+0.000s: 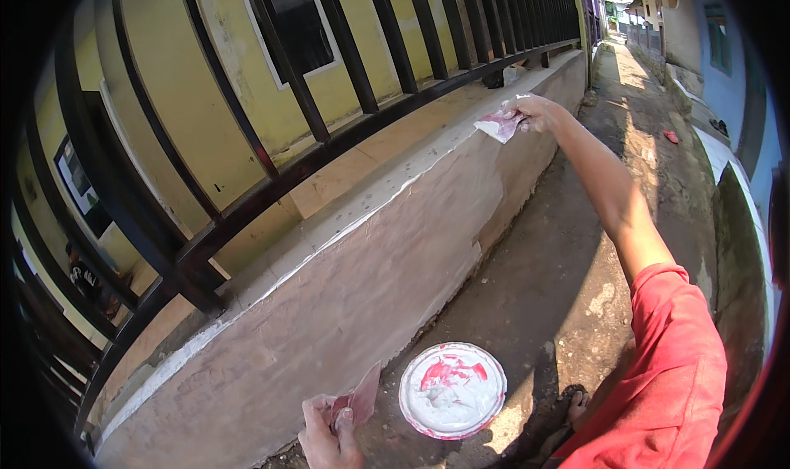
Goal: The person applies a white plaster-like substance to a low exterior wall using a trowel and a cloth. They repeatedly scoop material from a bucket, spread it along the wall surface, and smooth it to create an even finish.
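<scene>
The long, low wall (354,296) runs from close by on my left to far ahead on my right. My right hand (536,113) is at its top edge, a long way up. Its side is grey-brown and a bit bumpy, with a rough, crumbly bottom. A bright white line (189,352) goes along the top edge. On top stands a black fence (329,150) with smooth, straight bars. The path (527,280) beside the wall is dark and rough, with patches of sun.

On the path sits a round dish (428,429) with red marks on its rim. I can't tell how deep it is. It lies to the right of my left hand (332,436) and a little ahead, so that hand is much nearer to it than the other one. The white paste (448,399) in it looks soft and lumpy, with pink-red smears.

My right fingers pinch a thin, bendy reddish card (498,127) with white stuff on it. I can't tell if it touches the wall. My left thumb and fingers pinch a pointy reddish piece (364,395), thin and flat, sticking up beside the wall.
</scene>
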### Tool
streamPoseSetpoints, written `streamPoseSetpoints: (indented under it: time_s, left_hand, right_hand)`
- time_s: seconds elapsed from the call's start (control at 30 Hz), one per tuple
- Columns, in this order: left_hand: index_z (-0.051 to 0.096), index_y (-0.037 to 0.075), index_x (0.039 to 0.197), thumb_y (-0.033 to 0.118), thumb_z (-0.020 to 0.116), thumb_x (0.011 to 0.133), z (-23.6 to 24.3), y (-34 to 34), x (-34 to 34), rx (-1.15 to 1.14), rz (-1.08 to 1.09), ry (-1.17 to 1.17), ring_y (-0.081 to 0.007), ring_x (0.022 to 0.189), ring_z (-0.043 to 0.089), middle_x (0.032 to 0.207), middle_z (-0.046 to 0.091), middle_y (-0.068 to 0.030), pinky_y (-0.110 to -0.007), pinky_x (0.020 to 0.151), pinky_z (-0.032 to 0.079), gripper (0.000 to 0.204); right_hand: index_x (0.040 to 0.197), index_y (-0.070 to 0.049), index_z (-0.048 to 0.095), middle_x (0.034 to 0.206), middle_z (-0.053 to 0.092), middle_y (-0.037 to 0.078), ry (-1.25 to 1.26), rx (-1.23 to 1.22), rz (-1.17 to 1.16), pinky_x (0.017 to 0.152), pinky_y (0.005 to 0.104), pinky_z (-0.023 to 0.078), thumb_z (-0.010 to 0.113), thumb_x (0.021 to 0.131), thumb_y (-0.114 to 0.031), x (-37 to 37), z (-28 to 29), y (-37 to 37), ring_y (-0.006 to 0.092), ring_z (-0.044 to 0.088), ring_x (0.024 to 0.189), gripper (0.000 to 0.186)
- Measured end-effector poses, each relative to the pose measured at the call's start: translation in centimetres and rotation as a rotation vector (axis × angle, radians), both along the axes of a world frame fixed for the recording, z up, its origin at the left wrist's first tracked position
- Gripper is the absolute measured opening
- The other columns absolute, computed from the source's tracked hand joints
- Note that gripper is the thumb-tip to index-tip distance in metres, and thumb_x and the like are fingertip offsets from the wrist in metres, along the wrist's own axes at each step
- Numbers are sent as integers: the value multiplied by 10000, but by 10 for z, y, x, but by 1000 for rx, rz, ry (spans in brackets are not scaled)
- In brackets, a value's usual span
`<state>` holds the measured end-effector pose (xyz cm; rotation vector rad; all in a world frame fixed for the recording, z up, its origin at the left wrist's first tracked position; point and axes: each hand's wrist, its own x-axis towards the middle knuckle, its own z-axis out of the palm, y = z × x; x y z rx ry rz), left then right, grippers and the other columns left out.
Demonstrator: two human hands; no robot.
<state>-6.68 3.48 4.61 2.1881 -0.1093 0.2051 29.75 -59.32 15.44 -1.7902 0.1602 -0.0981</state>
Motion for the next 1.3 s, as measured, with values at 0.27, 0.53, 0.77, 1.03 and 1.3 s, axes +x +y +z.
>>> streamPoseSetpoints:
  time_s: [0.27,0.53,0.77,1.03,1.3]
  left_hand:
    - [496,-8,1234,60,609,1004,-8,1,4,-47,-54,-12,-209,969,690,1081,710,-168,-336,835,551,265]
    - [494,-30,1176,4,605,970,-7,-2,3,-65,-40,-62,-154,809,682,931,740,-152,-285,737,522,237]
    - [448,-15,1214,3,576,989,-11,2,11,-152,-36,37,-184,913,688,1050,695,-175,-310,812,544,259]
    - [482,13,1225,-24,514,1018,-31,12,28,-1024,111,334,-163,903,670,1051,656,-97,-334,787,574,213]
    - [530,4,1219,28,514,1033,-43,-1,33,-1082,169,414,-203,957,707,1095,678,-111,-369,826,609,188]
  right_hand:
    - [1283,-81,623,796,607,-51,118,28,133,434,222,328,663,867,-152,-8,-8,106,47,539,613,424]
    - [1044,-91,683,836,629,-18,116,76,181,388,225,286,650,811,-69,-55,-10,204,53,556,640,237]
    - [1034,-83,646,827,640,-8,65,62,443,380,235,333,643,840,-84,-91,-8,291,74,583,632,195]
    - [1248,-42,530,994,685,55,-99,573,734,506,257,574,703,881,-6,-204,-64,346,132,724,775,407]
    - [1093,-64,580,1360,657,207,-1193,-302,702,970,507,589,764,814,-109,-255,-190,354,427,667,1206,337]
